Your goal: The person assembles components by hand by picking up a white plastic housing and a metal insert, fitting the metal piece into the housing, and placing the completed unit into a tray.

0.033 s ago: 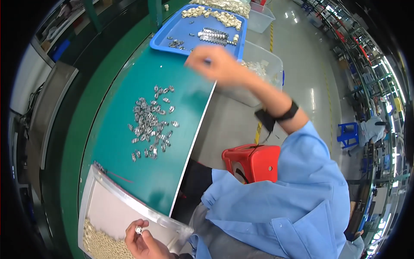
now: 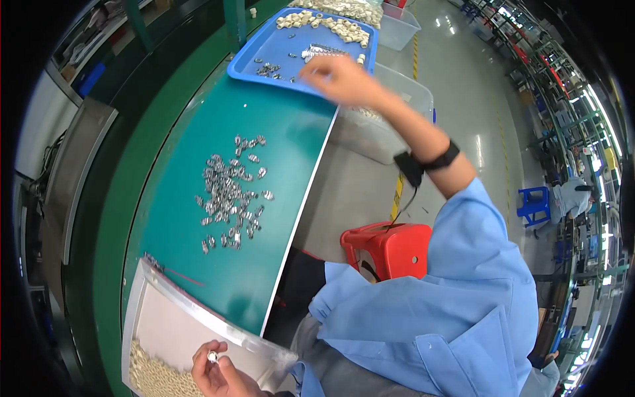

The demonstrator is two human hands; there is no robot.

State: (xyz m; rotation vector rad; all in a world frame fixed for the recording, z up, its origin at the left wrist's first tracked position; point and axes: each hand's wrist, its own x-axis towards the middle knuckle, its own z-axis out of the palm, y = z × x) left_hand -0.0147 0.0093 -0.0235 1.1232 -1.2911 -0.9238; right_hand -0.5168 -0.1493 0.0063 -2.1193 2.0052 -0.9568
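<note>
Right fingers point(image 2: 324, 63) now farther over the blue tray point(image 2: 281, 47).

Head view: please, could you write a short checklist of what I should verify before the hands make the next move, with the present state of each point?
1. Left hand has its small piece secure: ok, it appears pinched between thumb and fingers.
2. Right hand is empty: cannot tell, the fingertips are blurred.
3. Blue tray has cream parts in it: ok, along its far side.
4. Metal parts are in neat rows on the green table: not ok, they lie in a loose scatter.
5. White tray has cream bits in it: ok, gathered toward its lower left.
</note>
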